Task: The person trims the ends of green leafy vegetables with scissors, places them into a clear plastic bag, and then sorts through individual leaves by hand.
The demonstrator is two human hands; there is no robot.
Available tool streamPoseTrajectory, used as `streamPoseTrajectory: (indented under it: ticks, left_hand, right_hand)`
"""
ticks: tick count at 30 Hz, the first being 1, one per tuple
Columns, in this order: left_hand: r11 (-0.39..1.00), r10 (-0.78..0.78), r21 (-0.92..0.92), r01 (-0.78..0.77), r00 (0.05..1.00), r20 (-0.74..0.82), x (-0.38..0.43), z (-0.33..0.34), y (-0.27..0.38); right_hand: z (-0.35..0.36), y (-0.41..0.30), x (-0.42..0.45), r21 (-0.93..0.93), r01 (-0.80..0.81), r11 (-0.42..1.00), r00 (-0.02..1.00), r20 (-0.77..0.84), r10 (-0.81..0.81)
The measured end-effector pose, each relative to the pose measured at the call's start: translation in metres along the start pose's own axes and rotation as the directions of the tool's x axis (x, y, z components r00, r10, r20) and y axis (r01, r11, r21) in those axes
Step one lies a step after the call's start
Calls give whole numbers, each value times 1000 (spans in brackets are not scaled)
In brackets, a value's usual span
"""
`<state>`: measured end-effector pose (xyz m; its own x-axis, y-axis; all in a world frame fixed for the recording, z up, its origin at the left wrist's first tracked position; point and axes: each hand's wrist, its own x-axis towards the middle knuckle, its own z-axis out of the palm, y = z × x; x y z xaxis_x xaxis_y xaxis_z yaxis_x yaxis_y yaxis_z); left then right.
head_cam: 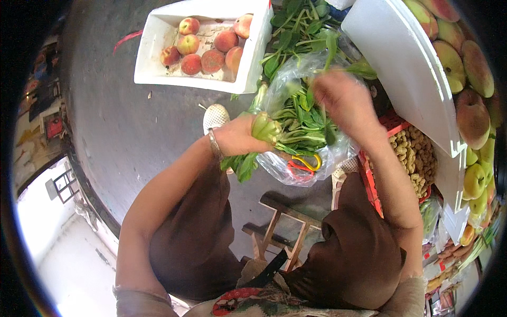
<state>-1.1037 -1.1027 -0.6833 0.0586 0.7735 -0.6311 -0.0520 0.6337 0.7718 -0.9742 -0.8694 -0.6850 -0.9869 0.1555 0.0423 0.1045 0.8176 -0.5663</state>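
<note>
My left hand (pixel 241 136) is closed around the pale stem base of a leafy green vegetable (pixel 266 128), and some of its leaves hang below the wrist. To its right my right hand (pixel 342 97) is blurred over the greens; its fingers are curled near a leaf, and whether they grip it I cannot tell. Beneath both hands lies a clear plastic bag (pixel 273 168) with loose green leaves (pixel 305 119) in it. Scissors with red and yellow handles (pixel 307 164) rest at the bag's near side, their blades hidden.
A white foam box (pixel 142 67) holding several peaches (pixel 212 60) stands ahead on the left. More greens (pixel 291 35) lie beside it. To the right are a red basket (pixel 370 186) of peanuts (pixel 406 148) and foam boxes (pixel 400 51) of fruit. A wooden stool (pixel 273 226) sits between my legs.
</note>
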Motion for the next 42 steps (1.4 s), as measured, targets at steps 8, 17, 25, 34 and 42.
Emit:
streamPoseTrajectory:
  ticks: [8, 17, 25, 34, 42]
  left_hand:
    - [982, 16, -187, -27, 998, -58, 1, 5, -11]
    - [984, -96, -166, 67, 980, -172, 11, 22, -5]
    - [896, -151, -441, -54, 896, -417, 22, 13, -4]
    - [700, 76, -614, -363, 894, -442, 28, 21, 14]
    - [762, 55, -551, -340, 882, -468, 27, 18, 0]
  right_hand:
    - [50, 39, 16, -59, -133, 989, 991, -2, 133]
    - [116, 46, -20, 104, -482, 870, 818, 409, 405]
    - [63, 44, -52, 750, -622, 228, 781, 571, 253]
    - [46, 5, -50, 821, -552, 146, 821, 566, -78]
    - [27, -6, -41, 777, -527, 345, 845, 523, 113]
